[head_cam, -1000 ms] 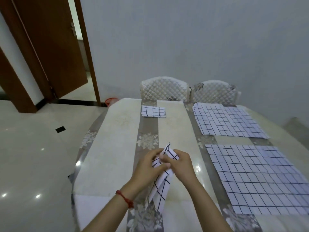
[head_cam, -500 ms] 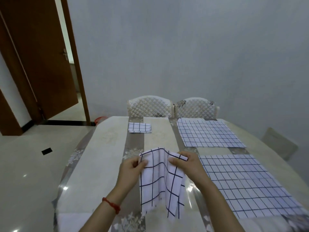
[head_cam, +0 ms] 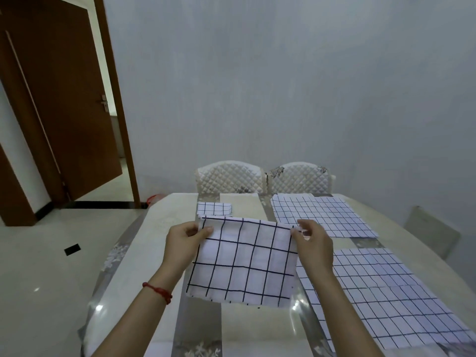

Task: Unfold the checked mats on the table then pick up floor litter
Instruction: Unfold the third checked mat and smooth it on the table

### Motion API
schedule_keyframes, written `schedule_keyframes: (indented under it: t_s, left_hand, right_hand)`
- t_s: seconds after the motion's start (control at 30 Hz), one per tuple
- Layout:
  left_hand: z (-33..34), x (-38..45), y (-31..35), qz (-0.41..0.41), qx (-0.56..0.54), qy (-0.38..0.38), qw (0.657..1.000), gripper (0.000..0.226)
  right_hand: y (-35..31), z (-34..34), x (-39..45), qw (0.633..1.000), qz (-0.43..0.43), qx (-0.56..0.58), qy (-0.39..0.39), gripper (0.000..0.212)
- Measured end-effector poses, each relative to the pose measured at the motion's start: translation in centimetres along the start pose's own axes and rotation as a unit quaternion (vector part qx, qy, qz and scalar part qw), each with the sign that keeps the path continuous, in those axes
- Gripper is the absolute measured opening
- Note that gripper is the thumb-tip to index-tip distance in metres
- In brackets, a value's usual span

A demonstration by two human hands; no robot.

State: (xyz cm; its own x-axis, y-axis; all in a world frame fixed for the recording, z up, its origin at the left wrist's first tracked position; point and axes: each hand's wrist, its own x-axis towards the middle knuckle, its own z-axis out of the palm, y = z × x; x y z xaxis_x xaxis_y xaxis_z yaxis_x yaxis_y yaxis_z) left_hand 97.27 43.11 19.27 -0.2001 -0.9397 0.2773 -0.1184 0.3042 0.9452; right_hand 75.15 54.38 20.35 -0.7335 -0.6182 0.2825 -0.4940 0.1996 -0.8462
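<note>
Fingers (head_cam: 206, 231) on mat (head_cam: 242, 261) (chairs (head_cam: 230, 177) beyond)

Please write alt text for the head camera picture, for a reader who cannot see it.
Two hands, left hand and right hand, hold a partly unfolded checked mat up by its top corners above a table. Two spread mats lie to the right; a folded mat lies beyond.

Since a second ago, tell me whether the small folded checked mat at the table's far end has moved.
No. The small folded checked mat still lies at the far end before the left quilted chair; only the camera tilted.
</note>
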Motion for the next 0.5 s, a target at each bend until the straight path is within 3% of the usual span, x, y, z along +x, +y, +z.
schedule_keyframes:
  t_s: [0.07,0.23,0.4,0.5]
  left_hand:
    - [0.9,0.1,1.0,-0.001,-0.013,0.003,1.000,0.034]
    - [3.5,-0.3,2.7,-0.001,-0.045,0.004,0.999,0.019]
    - [4.6,-0.3,3.2,-0.004,-0.050,0.004,0.999,0.029]
    - [4.3,-0.3,3.4,0.000,-0.057,-0.036,0.998,0.028]
  right_hand:
    - [-0.7,0.6,-0.4,0.998,-0.054,-0.031,0.015,0.029]
    - [-2.7,3.2,-3.1,0.981,-0.159,0.016,-0.110,0.007]
    - [-2.1,4.7,-4.9,0.982,-0.184,0.009,-0.033,0.020]
    - [-2.2,4.5,-4.4,0.982,-0.183,0.012,-0.044,0.026]
